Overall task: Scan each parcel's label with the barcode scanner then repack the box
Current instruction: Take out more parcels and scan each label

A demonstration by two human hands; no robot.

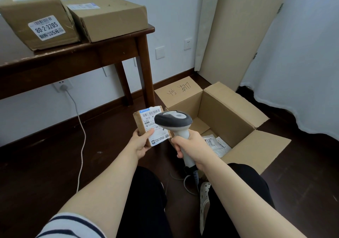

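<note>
My left hand (142,142) holds a small brown parcel (140,121) upright, its white barcode label facing me. My right hand (192,146) grips the pale handle of a grey and white barcode scanner (173,121), whose head covers the right part of the label. Just to the right stands an open cardboard box (229,113) on the floor, flaps spread out. White plastic-wrapped parcels (216,144) lie flat on its bottom near the front wall.
A dark wooden table (77,58) at the left carries two larger cardboard parcels (40,19) (110,15). A white cable (81,136) runs from a wall socket across the dark floor. A tall cardboard panel (238,36) leans at the back. My knees and a white shoe (204,199) are below.
</note>
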